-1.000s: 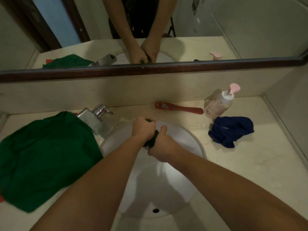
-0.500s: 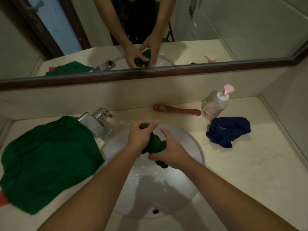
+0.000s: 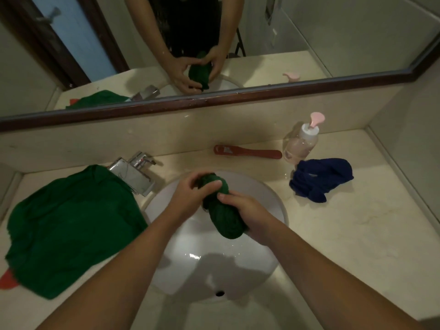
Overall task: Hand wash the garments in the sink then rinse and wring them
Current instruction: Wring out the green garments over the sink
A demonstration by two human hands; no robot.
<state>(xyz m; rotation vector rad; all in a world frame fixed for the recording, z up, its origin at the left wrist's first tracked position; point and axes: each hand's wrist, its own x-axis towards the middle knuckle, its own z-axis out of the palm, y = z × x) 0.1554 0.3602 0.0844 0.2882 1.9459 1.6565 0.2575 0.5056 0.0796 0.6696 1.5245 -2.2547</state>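
Held above the white oval sink basin [image 3: 271, 203], the twisted dark-green cloth roll [image 3: 225, 217] is judged best wrung by opposite twists at its ends. Its upper end is clamped by the left hand [image 3: 190, 196], its lower part by the right hand [image 3: 250, 215]. The long axis runs from 11 to 5 o'clock, with the rounded end pointing to 5.

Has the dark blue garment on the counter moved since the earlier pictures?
No. The dark blue garment lies just in front of the pump bottle, as before.
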